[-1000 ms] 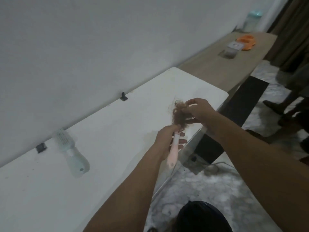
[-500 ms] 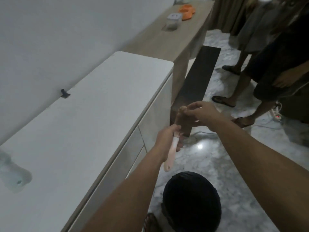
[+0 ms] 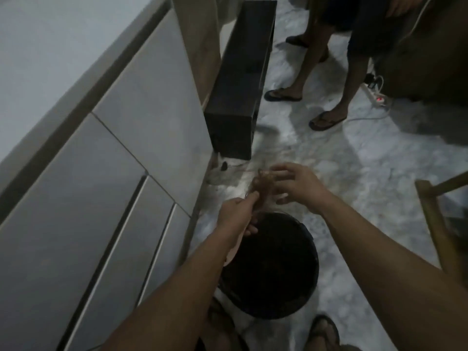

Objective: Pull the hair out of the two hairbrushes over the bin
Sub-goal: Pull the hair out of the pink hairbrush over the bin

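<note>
My left hand grips the pink hairbrush by its handle, head pointing away from me. A clump of brown hair sits on the brush head, just beyond the far rim of the black round bin on the floor. My right hand reaches in from the right; its thumb and forefinger tips pinch the top of the clump and the other fingers are spread. The second hairbrush is out of view.
White cabinet drawers run along the left. A black panel stands beyond the bin. Another person's legs in sandals stand at the back, near a power strip. A wooden chair is at right.
My view has dropped from the cabinet top to the floor. Both hands have carried the brush and hair off the counter to just above the bin's far rim.
</note>
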`<state>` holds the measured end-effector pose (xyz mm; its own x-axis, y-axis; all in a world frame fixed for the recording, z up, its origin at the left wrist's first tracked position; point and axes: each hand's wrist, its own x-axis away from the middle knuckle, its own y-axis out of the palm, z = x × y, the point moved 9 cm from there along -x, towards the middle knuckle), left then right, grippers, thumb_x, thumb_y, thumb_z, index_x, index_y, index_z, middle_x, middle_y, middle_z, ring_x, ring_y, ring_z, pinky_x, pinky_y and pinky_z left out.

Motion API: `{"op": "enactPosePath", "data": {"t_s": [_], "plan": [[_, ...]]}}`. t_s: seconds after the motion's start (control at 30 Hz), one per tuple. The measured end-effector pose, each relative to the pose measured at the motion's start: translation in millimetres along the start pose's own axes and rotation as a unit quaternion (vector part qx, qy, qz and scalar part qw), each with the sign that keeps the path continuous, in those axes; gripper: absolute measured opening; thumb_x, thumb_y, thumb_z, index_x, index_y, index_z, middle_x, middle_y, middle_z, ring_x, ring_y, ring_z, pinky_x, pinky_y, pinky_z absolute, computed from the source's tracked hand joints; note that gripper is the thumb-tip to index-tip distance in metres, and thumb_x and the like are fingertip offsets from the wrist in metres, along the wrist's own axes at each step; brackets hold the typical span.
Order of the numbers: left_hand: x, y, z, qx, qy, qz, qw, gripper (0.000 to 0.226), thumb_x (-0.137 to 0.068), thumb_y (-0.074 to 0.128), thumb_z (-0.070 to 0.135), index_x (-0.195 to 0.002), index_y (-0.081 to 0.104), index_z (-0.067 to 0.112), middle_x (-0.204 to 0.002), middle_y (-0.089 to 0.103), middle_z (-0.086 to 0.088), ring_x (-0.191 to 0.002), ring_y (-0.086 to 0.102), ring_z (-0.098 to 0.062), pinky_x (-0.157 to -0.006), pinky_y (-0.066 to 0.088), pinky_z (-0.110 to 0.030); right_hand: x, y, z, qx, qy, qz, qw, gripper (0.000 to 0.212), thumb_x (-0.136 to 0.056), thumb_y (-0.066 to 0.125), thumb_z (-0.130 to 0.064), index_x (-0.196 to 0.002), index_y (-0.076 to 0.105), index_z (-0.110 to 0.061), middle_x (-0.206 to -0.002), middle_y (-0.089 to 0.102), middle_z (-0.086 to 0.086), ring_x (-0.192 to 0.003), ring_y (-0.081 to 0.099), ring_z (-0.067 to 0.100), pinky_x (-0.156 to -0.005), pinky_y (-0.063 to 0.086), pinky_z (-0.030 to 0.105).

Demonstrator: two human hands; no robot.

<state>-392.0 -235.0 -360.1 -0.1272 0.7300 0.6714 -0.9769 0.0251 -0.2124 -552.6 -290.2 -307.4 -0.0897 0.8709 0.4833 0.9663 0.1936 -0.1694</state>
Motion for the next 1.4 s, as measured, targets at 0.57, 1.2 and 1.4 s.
{"op": "enactPosePath", "data": {"t_s": [0.57,1.2,1.4], "plan": [[-36,36,-121,-0.047,0.005,-0.106,0.993,0.044,-0.083,0.066,0.058,-0.094,0.072,0.015,-0.078,0.075,-0.003,-0.056,0.069,-0.017,-0.051,0.048,-0.025,16,30,152,0.004,-0.058,0.056,0.997,0.024,-0.088,0.065,-0.003,-0.109,0.066,-0.012,-0.089,0.067,0.002,-0.08,0.069,0.015,-0.055,0.058,0.02],[-109,9,-119,-0.252,0.053,-0.117,0.959,0.05,-0.074,0.075,0.053,-0.086,0.074,0.004,-0.076,0.074,-0.015,-0.053,0.066,-0.028,-0.056,0.05,-0.036,-50,47,155,0.346,-0.137,0.008,0.928,0.023,-0.081,0.073,-0.016,-0.1,0.075,-0.029,-0.098,0.073,-0.002,-0.088,0.067,0.014,-0.08,0.057,0.033],[-111,12,-112,-0.262,0.056,-0.126,0.955,0.049,-0.076,0.074,0.053,-0.086,0.075,0.005,-0.068,0.071,-0.012,-0.047,0.062,-0.024,-0.048,0.045,-0.027,-54,7,151,0.293,-0.098,0.137,0.941,0.009,-0.082,0.071,-0.01,-0.085,0.078,-0.016,-0.082,0.075,0.003,-0.079,0.068,0.016,-0.078,0.056,0.029]]}}
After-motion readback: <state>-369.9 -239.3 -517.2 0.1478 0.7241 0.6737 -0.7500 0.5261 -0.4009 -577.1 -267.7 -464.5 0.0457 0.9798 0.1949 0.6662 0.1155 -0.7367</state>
